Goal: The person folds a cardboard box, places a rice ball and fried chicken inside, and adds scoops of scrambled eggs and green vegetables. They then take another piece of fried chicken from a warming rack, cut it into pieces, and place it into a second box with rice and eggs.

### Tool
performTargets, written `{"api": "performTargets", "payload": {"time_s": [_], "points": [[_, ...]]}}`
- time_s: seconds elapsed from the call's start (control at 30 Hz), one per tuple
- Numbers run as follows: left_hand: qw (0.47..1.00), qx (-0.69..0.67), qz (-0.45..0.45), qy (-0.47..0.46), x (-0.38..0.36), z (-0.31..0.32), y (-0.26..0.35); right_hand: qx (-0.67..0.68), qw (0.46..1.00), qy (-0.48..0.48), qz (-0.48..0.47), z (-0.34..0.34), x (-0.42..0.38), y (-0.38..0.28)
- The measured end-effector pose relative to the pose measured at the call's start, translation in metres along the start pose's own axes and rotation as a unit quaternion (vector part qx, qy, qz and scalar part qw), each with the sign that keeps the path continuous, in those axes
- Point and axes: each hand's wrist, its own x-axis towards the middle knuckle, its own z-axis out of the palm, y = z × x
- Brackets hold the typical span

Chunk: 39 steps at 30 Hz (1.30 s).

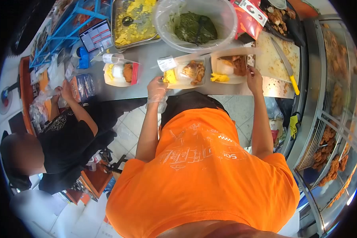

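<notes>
Three open paper takeaway boxes stand in a row along the steel counter. My left hand [157, 88], in a clear plastic glove, grips the left side of the middle box [186, 84], which holds rice, yellow food and a browned chicken piece. A paper label [167, 63] lies at its upper left. At the right box [231, 79], my right hand [254, 79] pinches the right edge. Rice, yellow food and dark brown chicken are inside it. The left box [121, 82], with a red side, also holds rice, yellow food and chicken; neither of my hands touches it.
Behind the boxes are a metal tray [116, 29] of yellow food and a lined tub [161, 23] of dark green leaves. A yellow-handled knife [286, 65] lies on the cutting board [267, 51]. Fried chicken fills a display case [325, 119]. A person in black [67, 131] handles plastic bags.
</notes>
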Motion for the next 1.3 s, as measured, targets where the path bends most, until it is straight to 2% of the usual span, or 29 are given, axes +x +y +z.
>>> {"api": "performTargets", "payload": {"time_s": [0.03,0.13,0.23,0.3,0.33,0.37,0.43,0.47,0.5,0.53,0.6,0.63,0.67,0.7,0.77,0.83,0.9,0.97,1.0,1.07,1.13,1.2,1.23,1.27,1.3], "points": [[1.000,-0.004,0.002,0.004,0.003,-0.010,-0.010,-0.001,1.000,0.000,-0.005,0.002,-0.003,-0.005],[0.990,0.134,0.033,0.026,-0.002,-0.052,-0.008,0.028,0.999,-0.036,0.019,0.021,-0.018,-0.026],[0.990,0.111,0.048,0.069,0.007,-0.086,-0.056,0.090,0.993,-0.072,0.032,0.034,-0.042,-0.060],[0.992,0.119,0.028,0.033,-0.020,-0.119,0.001,0.093,0.939,-0.331,0.025,0.009,-0.042,-0.103],[0.991,0.130,0.003,0.000,-0.029,-0.133,0.022,0.090,0.941,-0.326,0.021,-0.007,-0.029,-0.130],[0.992,0.129,0.007,-0.001,-0.027,-0.144,0.013,0.109,0.935,-0.338,0.013,-0.027,-0.017,-0.164],[0.915,0.400,0.042,-0.027,-0.017,-0.174,-0.009,0.187,0.928,-0.322,0.011,-0.055,0.014,-0.225],[0.913,0.403,0.049,-0.030,-0.023,-0.186,0.001,0.129,0.940,-0.311,-0.055,-0.060,0.035,-0.259],[0.932,0.353,0.023,-0.082,-0.034,-0.202,0.027,0.067,0.946,-0.303,-0.095,-0.052,0.058,-0.280],[0.944,0.301,-0.004,-0.136,-0.040,-0.214,0.053,-0.050,0.941,-0.326,-0.076,-0.032,0.096,-0.288],[0.967,0.144,-0.034,-0.207,-0.040,-0.221,0.091,-0.158,0.918,-0.359,0.064,0.034,0.160,-0.280],[0.965,0.147,-0.030,-0.215,-0.046,-0.219,0.122,-0.157,0.906,-0.364,0.145,0.063,0.174,-0.276],[0.980,0.078,0.025,-0.181,-0.051,-0.211,0.159,-0.155,0.889,-0.368,0.224,0.088,0.181,-0.268],[0.986,0.006,0.082,-0.143,-0.052,-0.200,0.186,-0.145,0.901,-0.336,0.235,0.109,0.186,-0.251],[0.977,-0.079,0.130,-0.147,-0.040,-0.179,0.211,-0.136,0.913,-0.296,0.245,0.140,0.191,-0.228],[0.969,-0.060,0.183,-0.156,-0.019,-0.158,0.226,-0.153,0.913,-0.252,0.283,0.159,0.195,-0.216],[0.967,-0.057,0.225,-0.108,0.002,-0.124,0.233,-0.134,0.907,-0.247,0.313,0.175,0.200,-0.207],[0.957,0.044,0.287,-0.031,0.029,-0.094,0.241,-0.107,0.901,-0.256,0.334,0.167,0.186,-0.230],[0.957,0.043,0.284,-0.036,0.052,-0.076,0.241,-0.241,0.916,-0.210,0.241,0.138,0.155,-0.278],[0.954,0.080,0.284,0.061,0.084,-0.051,0.241,-0.369,0.904,-0.162,0.144,0.123,0.135,-0.295],[0.952,0.027,0.302,0.034,0.089,-0.049,0.238,-0.478,0.857,-0.173,0.080,0.113,0.141,-0.272],[0.944,-0.028,0.328,0.004,0.079,-0.046,0.246,-0.484,0.850,-0.196,0.065,0.097,0.134,-0.289],[0.935,-0.046,0.348,0.038,0.061,-0.043,0.245,-0.490,0.841,-0.226,0.047,0.088,0.132,-0.295],[0.927,-0.062,0.362,0.069,0.051,-0.039,0.243,-0.474,0.858,-0.195,0.039,0.085,0.131,-0.287],[0.932,-0.055,0.352,0.059,0.052,-0.040,0.242,-0.470,0.856,-0.208,0.049,0.087,0.137,-0.265]]}}
